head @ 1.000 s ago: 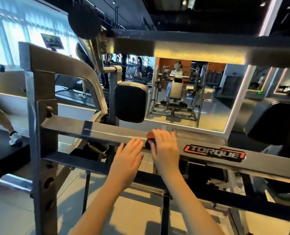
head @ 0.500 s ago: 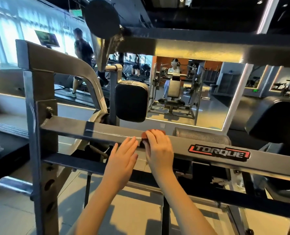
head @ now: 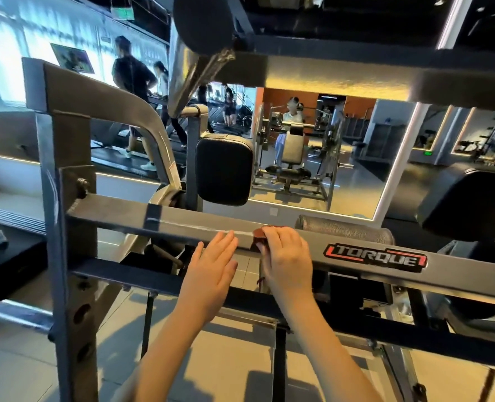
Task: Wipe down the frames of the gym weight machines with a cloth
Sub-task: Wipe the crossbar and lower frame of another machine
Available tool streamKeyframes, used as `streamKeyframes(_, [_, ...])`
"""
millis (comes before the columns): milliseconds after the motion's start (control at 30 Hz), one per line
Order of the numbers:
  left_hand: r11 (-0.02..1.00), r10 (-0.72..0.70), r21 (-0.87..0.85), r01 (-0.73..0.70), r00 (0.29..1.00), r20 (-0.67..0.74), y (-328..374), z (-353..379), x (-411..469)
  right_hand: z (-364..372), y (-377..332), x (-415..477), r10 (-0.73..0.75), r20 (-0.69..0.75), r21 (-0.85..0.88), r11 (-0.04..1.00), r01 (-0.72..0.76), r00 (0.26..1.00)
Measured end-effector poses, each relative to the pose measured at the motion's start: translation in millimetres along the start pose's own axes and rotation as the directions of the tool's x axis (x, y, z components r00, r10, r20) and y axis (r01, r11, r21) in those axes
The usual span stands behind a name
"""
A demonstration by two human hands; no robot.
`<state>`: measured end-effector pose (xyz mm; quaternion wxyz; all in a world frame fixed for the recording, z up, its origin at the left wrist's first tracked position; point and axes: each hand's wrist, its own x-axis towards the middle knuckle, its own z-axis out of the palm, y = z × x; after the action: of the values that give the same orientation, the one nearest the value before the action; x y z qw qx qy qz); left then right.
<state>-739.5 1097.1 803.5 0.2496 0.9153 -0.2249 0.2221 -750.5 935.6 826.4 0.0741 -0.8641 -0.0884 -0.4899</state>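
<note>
Dark-red cloth [head: 258, 234] lies on the grey steel crossbar [head: 118, 217], gripped under my right hand [head: 288, 256]. My left hand [head: 214, 265] rests flat just left. In the last second the cloth only rubbed left and back. I judge the bar's left span unwiped.

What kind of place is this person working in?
A gym, almost certainly. A steel weight-machine frame bears a TORQUE label, people are on treadmills at left, and a wall mirror reflects another padded machine.
</note>
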Motion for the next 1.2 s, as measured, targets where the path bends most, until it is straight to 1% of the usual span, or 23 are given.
streamKeyframes(67, [1.000,0.008,-0.013,-0.008,1.000,0.002,-0.3,-0.5,-0.5,-15.9,21.5,-6.3,0.021,0.016,-0.015,1.000,-0.020,1.000])
streamKeyframes(167, [1.000,0.017,-0.017,-0.017,1.000,0.009,0.9,-2.0,-1.4,-32.0,43.4,-22.7,0.199,-0.065,-0.054,0.978,-0.202,0.978])
streamKeyframes(233, [0.999,0.024,-0.022,-0.023,1.000,0.009,1.3,-3.4,-1.0,-23.2,29.3,-20.0,0.302,-0.104,-0.047,0.950,-0.308,0.948])
streamKeyframes(267, [0.999,0.028,-0.024,-0.028,0.999,0.015,1.3,-3.6,-0.8,-14.3,16.1,-14.9,0.309,-0.100,-0.036,0.949,-0.314,0.946])
streamKeyframes(300, [0.999,0.030,-0.024,-0.030,0.999,0.016,1.4,-3.8,-0.7,-5.7,1.4,-9.3,0.274,-0.079,-0.020,0.961,-0.276,0.959])
streamKeyframes(400, [0.999,0.048,0.000,-0.048,0.999,0.023,-0.5,-5.2,-0.7,4.4,-13.4,5.1,0.050,0.005,0.021,0.999,-0.050,0.999])
streamKeyframes(433, [0.998,0.058,0.005,-0.058,0.998,0.027,-1.7,-6.0,-1.2,0.3,-7.7,7.2,0.013,0.038,0.021,1.000,-0.014,0.999])
streamKeyframes(467, [0.997,0.072,0.004,-0.072,0.997,0.029,-3.5,-7.2,-2.4,-6.7,1.0,6.9,0.013,0.058,0.010,1.000,-0.014,0.998])
streamKeyframes(500, [0.996,0.089,0.000,-0.089,0.996,0.028,-5.3,-8.3,-3.6,-14.3,11.5,4.3,0.054,0.054,-0.015,0.998,-0.053,0.997])
streamKeyframes(567, [0.993,0.118,-0.001,-0.118,0.993,0.010,-9.1,-13.0,-6.6,-24.9,26.3,-4.7,0.228,-0.020,-0.051,0.972,-0.229,0.973])
streamKeyframes(633, [0.993,0.113,0.023,-0.113,0.994,0.002,-16.4,-20.2,-8.6,-20.0,15.0,-10.0,0.402,-0.098,-0.066,0.910,-0.409,0.911])
streamKeyframes(667, [0.994,0.098,0.041,-0.098,0.995,-0.002,-21.9,-23.0,-8.4,-10.8,-0.1,-8.0,0.424,-0.104,-0.066,0.900,-0.431,0.900])
streamKeyframes(700, [0.995,0.083,0.056,-0.082,0.996,-0.016,-28.0,-25.0,-7.2,0.3,-19.6,-3.4,0.395,-0.090,-0.064,0.914,-0.401,0.914])
streamKeyframes(767, [0.998,0.054,0.047,-0.051,0.996,-0.065,-41.2,-25.5,-2.6,19.9,-56.4,5.0,0.235,-0.042,-0.036,0.971,-0.237,0.971])
streamKeyframes(833, [0.999,0.030,-0.016,-0.032,0.990,-0.139,-53.3,-21.8,2.2,25.1,-64.5,12.2,0.085,0.014,0.003,0.996,-0.085,0.996])
streamKeyframes(867, [0.998,0.031,-0.048,-0.039,0.986,-0.161,-58.4,-20.1,3.7,21.0,-57.9,14.8,0.050,0.042,0.017,0.999,-0.051,0.998])
streamKeyframes(900, [0.996,0.043,-0.067,-0.055,0.985,-0.169,-61.5,-18.7,4.6,14.2,-47.0,13.6,0.044,0.057,0.017,0.999,-0.046,0.997])
streamKeyframes(967, [0.993,0.071,-0.079,-0.086,0.981,-0.181,-67.1,-15.4,5.6,-1.5,-20.6,4.6,0.118,0.007,-0.017,0.993,-0.118,0.993])
streamKeyframes(1033, [0.989,0.097,-0.093,-0.116,0.978,-0.186,-71.8,-12.8,5.4,-11.3,-4.8,-7.4,0.276,-0.092,-0.038,0.959,-0.281,0.957])
streamKeyframes(1100, [0.986,0.101,-0.114,-0.124,0.978,-0.185,-70.9,-12.7,5.7,-2.7,-15.4,-8.3,0.398,-0.160,-0.049,0.911,-0.410,0.903])
streamKeyframes(1133, [0.986,0.091,-0.123,-0.115,0.978,-0.186,-67.8,-14.6,5.5,6.6,-27.1,-3.1,0.403,-0.167,-0.053,0.907,-0.417,0.900])
streamKeyframes(1167, [0.987,0.075,-0.127,-0.100,0.979,-0.189,-64.1,-16.2,5.2,16.4,-40.5,3.8,0.373,-0.145,-0.041,0.923,-0.382,0.917])
streamKeyframes(1200, [0.988,0.063,-0.127,-0.087,0.982,-0.177,-61.4,-18.2,4.9,23.8,-52.6,10.6,0.306,-0.107,-0.017,0.951,-0.309,0.946])
